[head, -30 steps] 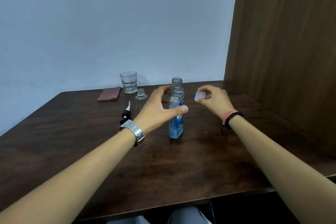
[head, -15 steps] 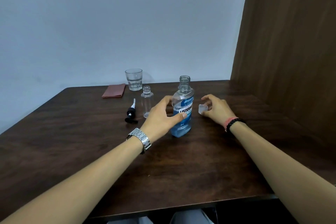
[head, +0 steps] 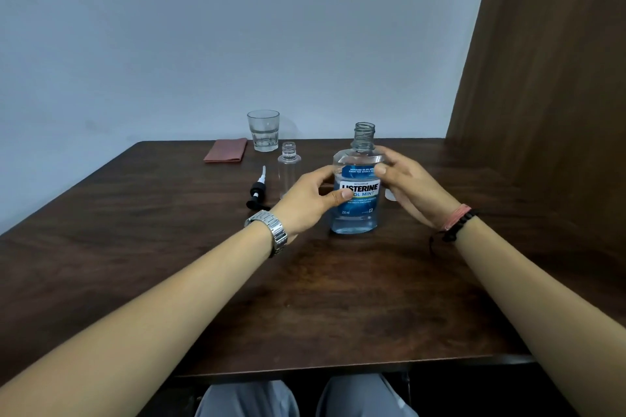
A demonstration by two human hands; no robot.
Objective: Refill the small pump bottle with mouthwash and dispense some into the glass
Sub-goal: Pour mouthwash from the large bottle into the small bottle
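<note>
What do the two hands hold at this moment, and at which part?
Both hold the mouthwash bottle: the left hand at its labelled middle, the right hand at its upper body.

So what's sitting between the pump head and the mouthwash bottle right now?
In the head view, the small clear bottle, uncapped and upright, stands between the pump head and the mouthwash bottle; the left hand reaches across in front of it.

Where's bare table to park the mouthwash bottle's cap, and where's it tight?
Free: the tabletop between the forearms, near edge to mouthwash bottle; also left of the pump head. Crowded: far middle, where napkin, glass and small empty bottle cluster, and around both hands.
</note>
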